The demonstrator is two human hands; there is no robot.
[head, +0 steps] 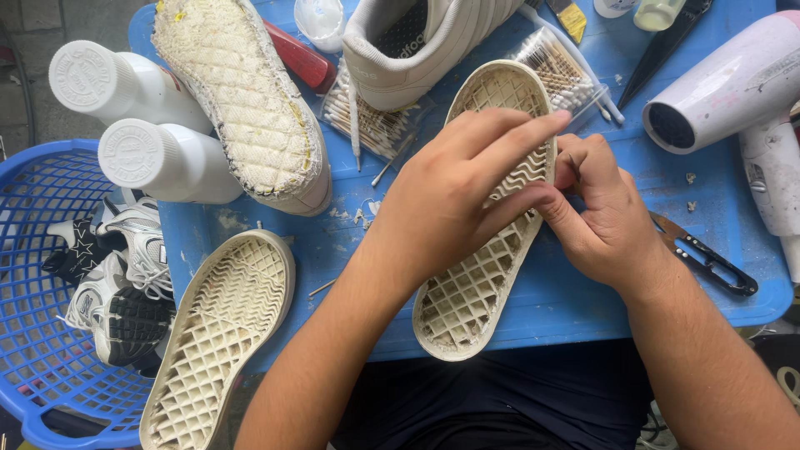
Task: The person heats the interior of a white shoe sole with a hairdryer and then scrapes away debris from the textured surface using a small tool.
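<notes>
A cream rubber shoe sole with a waffle grid lies inner side up on the blue table, running from near the front edge to the back. My left hand lies across its middle, fingers stretched over the grid. My right hand sits at the sole's right edge, thumb and fingers pinching the rim. A second matching sole lies at the left, overhanging the table's front edge.
An upturned shoe and a grey sneaker lie at the back, with cotton swab packs between. Two white bottles stand left. A pale hair dryer and black snips lie right. A blue basket holds sneakers.
</notes>
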